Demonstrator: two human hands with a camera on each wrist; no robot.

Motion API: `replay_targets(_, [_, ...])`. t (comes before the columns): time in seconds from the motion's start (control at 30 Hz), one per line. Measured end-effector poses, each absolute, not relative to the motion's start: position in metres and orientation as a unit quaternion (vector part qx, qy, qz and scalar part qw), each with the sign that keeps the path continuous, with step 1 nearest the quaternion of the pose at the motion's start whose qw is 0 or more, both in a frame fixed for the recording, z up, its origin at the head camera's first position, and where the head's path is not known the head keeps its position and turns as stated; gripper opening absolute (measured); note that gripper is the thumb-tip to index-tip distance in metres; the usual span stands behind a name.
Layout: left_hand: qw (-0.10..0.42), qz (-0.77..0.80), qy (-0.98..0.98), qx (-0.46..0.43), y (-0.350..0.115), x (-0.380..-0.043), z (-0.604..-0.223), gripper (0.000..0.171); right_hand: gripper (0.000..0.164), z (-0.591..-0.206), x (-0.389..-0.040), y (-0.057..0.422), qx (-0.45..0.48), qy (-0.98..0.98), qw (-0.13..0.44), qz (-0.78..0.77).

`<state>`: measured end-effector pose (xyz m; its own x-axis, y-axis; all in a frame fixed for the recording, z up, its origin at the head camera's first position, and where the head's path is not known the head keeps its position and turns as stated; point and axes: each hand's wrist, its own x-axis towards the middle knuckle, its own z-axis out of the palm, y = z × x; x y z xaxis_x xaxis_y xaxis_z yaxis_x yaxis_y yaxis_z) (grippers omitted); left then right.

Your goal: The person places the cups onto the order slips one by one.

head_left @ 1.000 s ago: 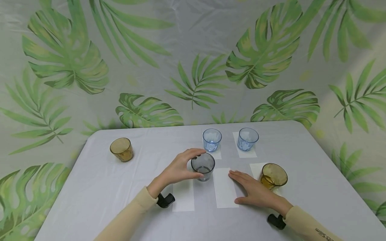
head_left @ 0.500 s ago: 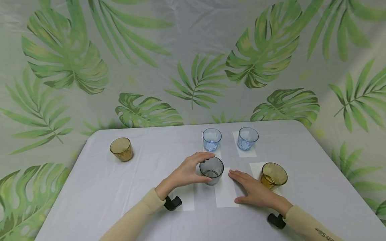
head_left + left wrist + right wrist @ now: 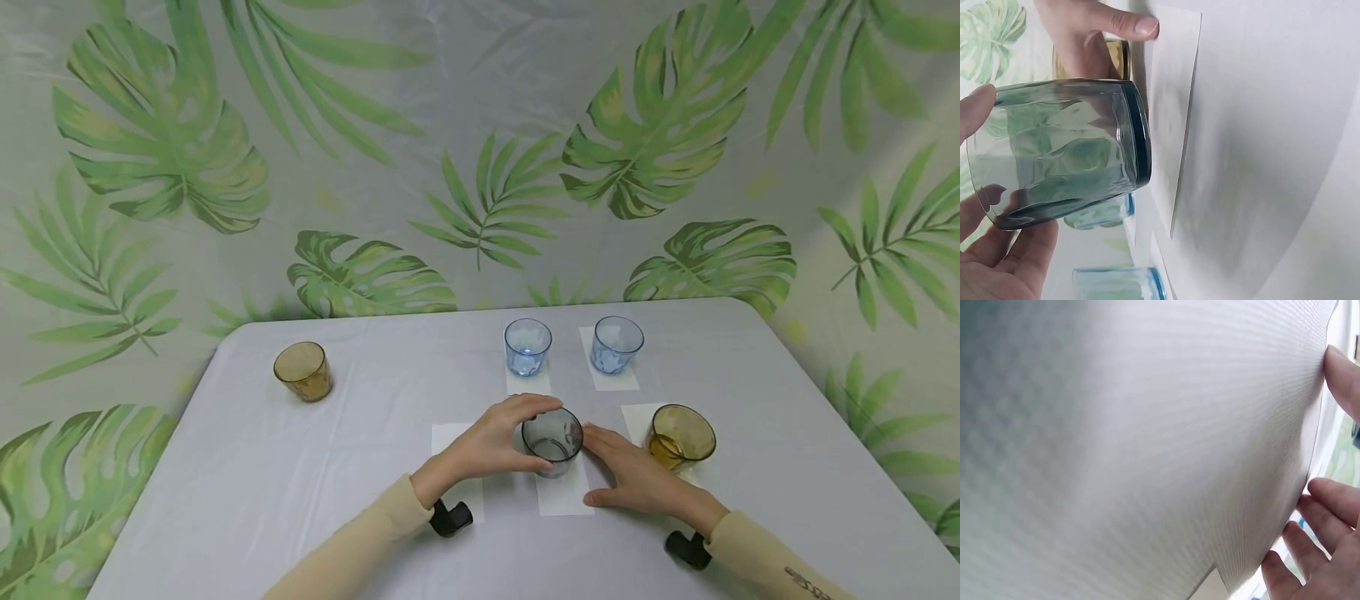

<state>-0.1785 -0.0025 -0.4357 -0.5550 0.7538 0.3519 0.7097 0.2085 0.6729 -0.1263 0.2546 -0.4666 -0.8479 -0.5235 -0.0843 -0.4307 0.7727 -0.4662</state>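
My left hand [image 3: 491, 437] grips a smoky grey glass tumbler [image 3: 552, 437] near its rim, thumb on the near side and fingers on the far side. In the left wrist view the grey tumbler [image 3: 1063, 147] hangs slightly above a white paper strip [image 3: 1175, 106]. My right hand [image 3: 637, 475] rests on the table beside that paper strip [image 3: 562, 498], its fingers extended and fingertips close to the grey tumbler; whether they touch it I cannot tell. The right wrist view shows the right-hand fingers [image 3: 1310, 550] against the white cloth.
Two blue tumblers, one at left [image 3: 527, 350] and one at right [image 3: 617, 346], stand on paper strips at the back. An amber tumbler [image 3: 681, 437] stands on a strip behind my right hand. Another amber tumbler [image 3: 303, 372] sits far left on the tablecloth [image 3: 225, 483].
My left hand has carried the grey tumbler rightward and a little nearer, to over the middle paper strip. The right hand has stayed in place.
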Motion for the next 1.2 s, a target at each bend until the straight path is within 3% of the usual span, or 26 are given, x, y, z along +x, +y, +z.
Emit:
replay_targets(0.33, [0.020, 0.400, 0.775, 0.488, 0.009, -0.173, -0.442, 0.075, 0.090, -0.472, -0.126, 0.257, -0.270, 0.930, 0.083, -0.236])
replay_targets(1.2, [0.032, 0.373, 0.792, 0.483, 0.013, -0.172, -0.451, 0.077, 0.091, -0.470, -0.126, 0.256, -0.251, 0.932, 0.099, -0.240])
